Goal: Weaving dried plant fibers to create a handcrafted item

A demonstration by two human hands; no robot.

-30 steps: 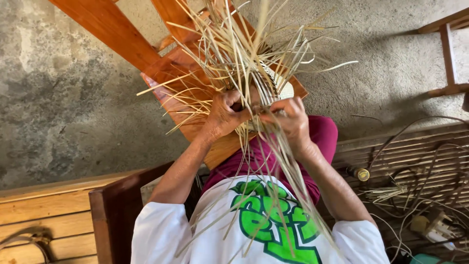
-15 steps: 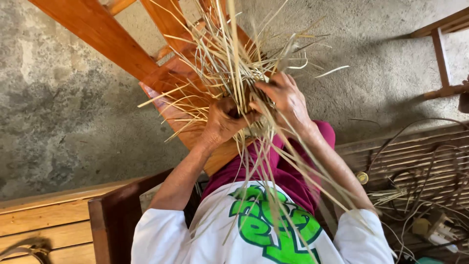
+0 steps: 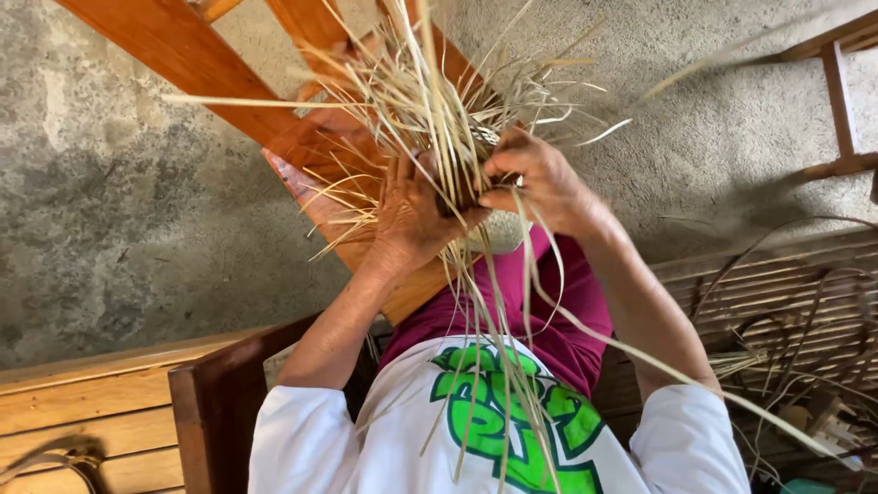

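My left hand (image 3: 412,215) and right hand (image 3: 540,183) both grip the half-woven straw bundle (image 3: 439,119) — fingers closed on strands — above the wooden chair frame (image 3: 183,46), concrete floor (image 3: 110,201) beyond.

Pale, dry straw-like fibre strips (image 3: 430,101) are showing matt and stiff. The orange-brown varnished wooden frame (image 3: 183,41) is gleaming smooth. The grey concrete floor (image 3: 110,210) is looking rough, mottled. The white cloth shirt with green print (image 3: 494,430) is lying soft, matt.
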